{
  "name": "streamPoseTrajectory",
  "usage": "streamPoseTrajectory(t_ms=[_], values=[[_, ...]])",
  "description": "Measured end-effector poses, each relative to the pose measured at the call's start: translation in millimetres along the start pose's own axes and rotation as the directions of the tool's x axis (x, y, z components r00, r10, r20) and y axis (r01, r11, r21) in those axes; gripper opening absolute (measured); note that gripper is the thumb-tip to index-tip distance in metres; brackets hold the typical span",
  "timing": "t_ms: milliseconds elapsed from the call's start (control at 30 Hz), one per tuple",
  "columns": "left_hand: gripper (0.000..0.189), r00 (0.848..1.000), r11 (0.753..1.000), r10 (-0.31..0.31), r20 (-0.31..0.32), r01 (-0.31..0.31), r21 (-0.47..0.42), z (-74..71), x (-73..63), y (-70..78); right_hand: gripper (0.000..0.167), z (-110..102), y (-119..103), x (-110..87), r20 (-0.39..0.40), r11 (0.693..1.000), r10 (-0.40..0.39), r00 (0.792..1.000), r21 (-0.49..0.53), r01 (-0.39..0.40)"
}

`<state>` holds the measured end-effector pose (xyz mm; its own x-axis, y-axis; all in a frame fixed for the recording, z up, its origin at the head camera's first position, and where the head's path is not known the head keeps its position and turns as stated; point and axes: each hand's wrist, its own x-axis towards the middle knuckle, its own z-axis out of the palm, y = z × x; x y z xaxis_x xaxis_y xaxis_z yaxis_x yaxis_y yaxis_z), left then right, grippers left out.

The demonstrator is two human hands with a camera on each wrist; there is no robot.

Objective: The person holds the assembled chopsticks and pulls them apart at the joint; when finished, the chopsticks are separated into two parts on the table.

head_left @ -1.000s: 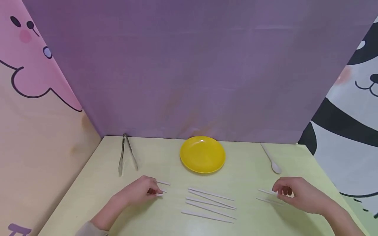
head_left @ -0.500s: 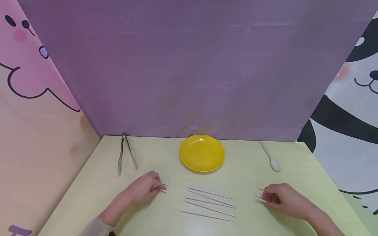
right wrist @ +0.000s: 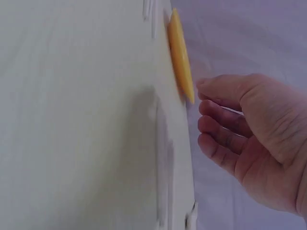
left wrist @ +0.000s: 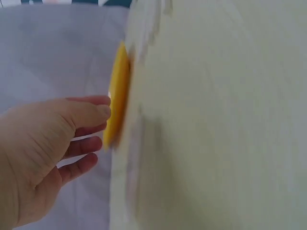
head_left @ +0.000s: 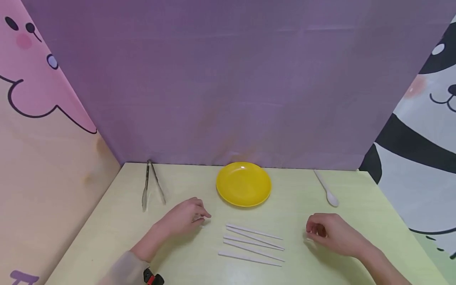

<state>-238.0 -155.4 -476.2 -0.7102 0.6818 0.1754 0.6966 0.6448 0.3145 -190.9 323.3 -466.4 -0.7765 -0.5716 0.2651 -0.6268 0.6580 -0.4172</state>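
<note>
My left hand (head_left: 187,215) hovers left of the middle, fingers loosely bent around nothing. In the left wrist view, a blurred pale stick (left wrist: 134,163) lies on the table beneath this hand (left wrist: 53,143). Off to the right, my right hand (head_left: 329,233) is likewise loosely curled, its fingers holding nothing. Pale sticks (right wrist: 164,167) lie on the table below that hand (right wrist: 254,134) in the right wrist view; the head view shows only a small end (head_left: 309,238) of one. Several white chopsticks (head_left: 251,259) lie roughly side by side between the hands.
A yellow plate (head_left: 244,184) stands at the back middle of the pale table (head_left: 117,221). Metal tongs (head_left: 146,186) lie at the back left, and a pale spoon (head_left: 331,198) at the back right. A purple cloth (head_left: 228,87) hangs behind, with printed side walls.
My left hand has let go of a white stick and moved forward and right. My right hand went left with a stick, released it and rose slightly. The middle chopsticks stayed put.
</note>
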Motion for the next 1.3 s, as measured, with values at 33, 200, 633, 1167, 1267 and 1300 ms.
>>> streamPoseTrajectory(t_ms=[33,200,633,1167,1267,1300], values=[[0.015,1.0,1.0,0.016,-0.003,-0.016,0.012,-0.9,5.2,4.8,0.03,0,-5,4.7,-0.001,1.0,0.002,1.0,0.011,-0.002],[0.011,0.998,0.997,0.061,0.0,-0.061,0.052,-0.3,34.2,31.8,0.026,5,-25,29.4,0.01,0.999,0.007,1.0,0.041,-0.008],[0.007,0.992,1.0,0.017,0.122,-0.017,0.003,35.6,79.5,68.9,0.017,54,-48,71.7,0.122,0.995,0.017,0.992,0.097,-0.029],[0.005,0.993,0.999,0.003,0.114,-0.007,0.032,51.7,80.8,66.5,0.017,72,-64,77.3,0.132,1.0,0.0,0.991,0.008,-0.001],[0.004,0.997,1.0,-0.003,0.083,0.001,0.02,50.1,83.6,69.6,0.013,65,-67,80.1,0.139,0.999,0.002,0.99,0.032,-0.007],[0.007,0.998,0.999,0.01,0.061,-0.012,0.036,48.5,84.4,71.1,0.012,62,-67,81.3,0.139,0.999,-0.002,0.99,0.044,-0.004]])
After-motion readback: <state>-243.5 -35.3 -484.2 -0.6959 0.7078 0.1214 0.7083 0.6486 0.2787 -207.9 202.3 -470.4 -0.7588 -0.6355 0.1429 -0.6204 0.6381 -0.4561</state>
